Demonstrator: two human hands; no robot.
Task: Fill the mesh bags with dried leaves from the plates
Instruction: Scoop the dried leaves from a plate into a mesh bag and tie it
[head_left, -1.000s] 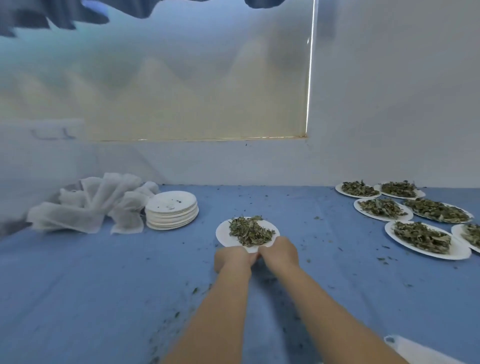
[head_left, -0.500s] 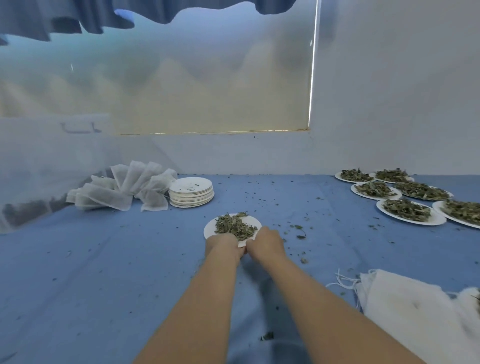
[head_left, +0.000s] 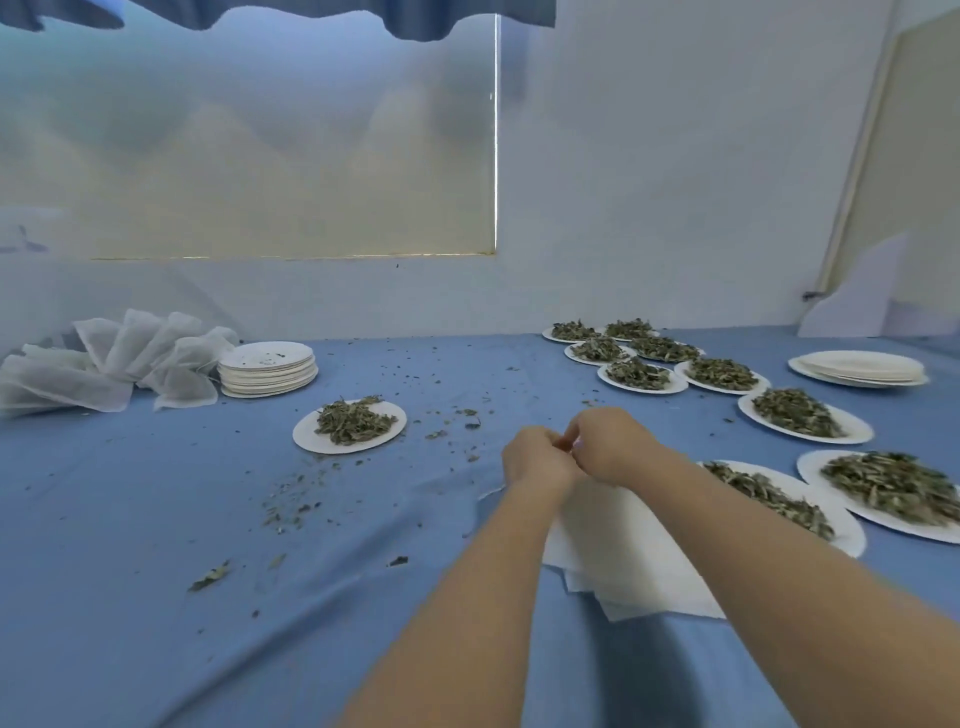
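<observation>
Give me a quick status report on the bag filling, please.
Both hands, left and right, pinching top mesh bag. Leaf plate untouched. Nothing blocking.

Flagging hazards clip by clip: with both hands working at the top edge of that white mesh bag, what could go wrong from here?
1. The right forearm lies close beside a full plate; a sideways move might scatter its leaves.
2. The left hand and right hand meet at the mesh bag mouth; whether it is open is unclear, so leaves may spill.
3. Loose crumbs could be swept off the blue cloth.
</observation>
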